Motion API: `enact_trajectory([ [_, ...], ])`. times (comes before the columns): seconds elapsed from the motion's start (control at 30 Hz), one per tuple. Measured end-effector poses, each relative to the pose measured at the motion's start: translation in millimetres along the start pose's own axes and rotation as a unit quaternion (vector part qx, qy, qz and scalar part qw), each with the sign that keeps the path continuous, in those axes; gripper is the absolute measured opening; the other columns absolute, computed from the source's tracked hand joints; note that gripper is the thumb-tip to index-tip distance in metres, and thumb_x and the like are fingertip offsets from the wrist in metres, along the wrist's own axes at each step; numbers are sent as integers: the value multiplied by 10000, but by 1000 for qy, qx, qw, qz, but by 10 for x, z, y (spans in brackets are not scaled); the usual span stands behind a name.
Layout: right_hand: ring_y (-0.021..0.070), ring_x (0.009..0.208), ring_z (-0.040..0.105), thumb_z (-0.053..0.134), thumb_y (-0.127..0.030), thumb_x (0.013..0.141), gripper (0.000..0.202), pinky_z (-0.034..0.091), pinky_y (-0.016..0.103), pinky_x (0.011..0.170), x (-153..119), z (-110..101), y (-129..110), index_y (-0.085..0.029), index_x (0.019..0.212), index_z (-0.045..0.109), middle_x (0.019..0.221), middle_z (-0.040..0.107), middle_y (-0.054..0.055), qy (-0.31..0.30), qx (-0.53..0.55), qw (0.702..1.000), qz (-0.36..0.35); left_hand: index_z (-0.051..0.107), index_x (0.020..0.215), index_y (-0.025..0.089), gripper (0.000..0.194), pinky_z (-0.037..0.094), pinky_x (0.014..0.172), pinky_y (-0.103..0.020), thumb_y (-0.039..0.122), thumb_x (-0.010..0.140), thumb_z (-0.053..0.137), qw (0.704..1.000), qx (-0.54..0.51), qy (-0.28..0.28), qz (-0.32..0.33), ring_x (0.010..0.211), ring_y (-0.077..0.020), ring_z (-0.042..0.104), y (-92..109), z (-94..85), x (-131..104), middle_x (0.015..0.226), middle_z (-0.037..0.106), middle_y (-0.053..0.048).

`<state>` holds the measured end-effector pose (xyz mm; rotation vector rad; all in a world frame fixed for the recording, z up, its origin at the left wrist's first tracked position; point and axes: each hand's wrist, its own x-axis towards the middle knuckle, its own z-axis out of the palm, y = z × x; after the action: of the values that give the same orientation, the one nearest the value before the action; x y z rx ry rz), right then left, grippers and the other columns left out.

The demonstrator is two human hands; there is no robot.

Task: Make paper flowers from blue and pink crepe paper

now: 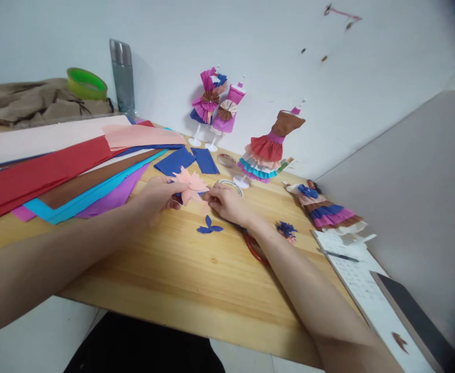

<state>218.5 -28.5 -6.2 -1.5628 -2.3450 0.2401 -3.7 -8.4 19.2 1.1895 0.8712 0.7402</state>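
My left hand (158, 192) pinches a pale pink paper flower (190, 182) with pointed petals, held above the table. Some dark blue paper shows beneath its petals. At the flower's right edge, the fingers of my right hand (229, 203) are closed together; what lies between them is hidden. Below the flower, a blue three-petal paper piece (209, 226) lies on the wood. Red-handled scissors (254, 251) rest partly under my right forearm. Just beyond my hands are folded blue paper pieces (176, 160) and a roll of tape (226, 160).
Coloured paper sheets (75, 160) cover the table's left side. Several small dress forms in paper dresses, one brown-topped (285, 124), stand by the wall. A bottle (122, 77) is at back left. On the right are a blue tassel-like flower (286, 229), a notebook (347, 277) and a pen (342, 256).
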Motion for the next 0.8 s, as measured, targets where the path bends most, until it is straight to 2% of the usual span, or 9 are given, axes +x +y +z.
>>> enact_trajectory([
  [0.13,174,793,549,527,-47,739,168,399,265,731,-7,-32,-22,-172,751,639,841,587,52,-10,-15,1000,-12,641,517,125,237,394,519,-189,225,732,652,1000,10,12,-11,600,-90,521,-2,10,-6,650,636,-39],
  [0.3,191,859,569,535,-64,758,198,417,280,765,-8,-31,-17,-175,863,661,943,622,76,7,2,1000,-14,647,508,115,240,415,534,-175,183,738,644,1000,9,9,-7,603,-79,528,19,35,-23,659,645,-41],
  [0.47,194,830,557,506,-20,715,189,406,276,747,-4,-45,-72,-173,718,615,803,607,64,-24,-13,999,-23,650,499,118,236,429,539,-175,208,715,678,1000,19,10,-2,606,-86,528,22,22,-19,647,647,-40],
  [0.57,191,790,551,494,-31,687,177,398,282,714,-13,-84,-105,-178,702,591,801,613,65,-7,-17,1000,-19,657,499,120,228,449,557,-177,228,696,695,1000,21,-1,12,626,-89,531,14,11,-21,693,667,-51],
  [0.63,182,738,542,492,-50,662,152,393,288,685,-25,-132,-125,-185,679,559,771,627,54,29,13,999,9,668,503,121,241,462,568,-184,255,702,698,1000,25,-7,18,650,-98,542,5,9,-25,757,698,-72],
  [0.7,163,646,515,500,-89,656,109,379,284,626,-36,-200,-151,-197,646,513,689,629,30,64,79,993,67,675,507,130,241,463,560,-190,271,700,705,999,28,-3,23,649,-106,549,-11,7,-26,766,708,-77],
  [0.8,137,520,485,551,-185,670,77,357,269,540,-46,-318,-203,-212,646,483,545,595,-11,86,247,952,158,685,525,146,211,464,554,-196,271,693,709,999,27,10,32,628,-114,567,-43,7,-20,707,699,-63],
])
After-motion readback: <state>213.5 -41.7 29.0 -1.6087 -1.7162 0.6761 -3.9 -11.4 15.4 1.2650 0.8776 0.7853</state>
